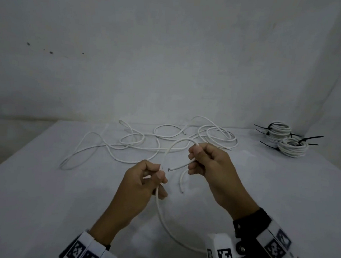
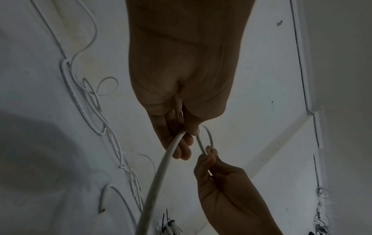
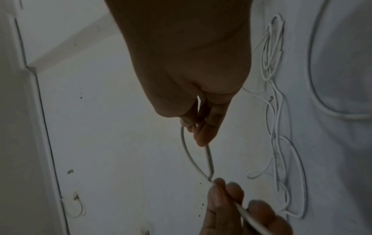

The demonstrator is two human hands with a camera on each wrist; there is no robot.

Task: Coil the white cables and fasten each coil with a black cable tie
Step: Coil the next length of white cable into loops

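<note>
White cloth is covering the table (image 1: 42, 190), loose cables (image 1: 137, 142) sprawling across it. Left hand (image 1: 142, 185) is pinching a white cable (image 1: 160, 214); right hand (image 1: 207, 161) is curling round its loop. Tied coils (image 1: 284, 138) are sitting far right.

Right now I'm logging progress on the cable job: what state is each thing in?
Left hand: grips a white cable, above the table.
Right hand: pinches cable near two cut ends, a loop arching up from it.
Held cable: uncoiled, untied, hangs in a slack curve toward the person.
Loose cables: tangled, sprawled flat on the table.
Finished coils: wound, bound with black ties, stacked at far right.
</note>
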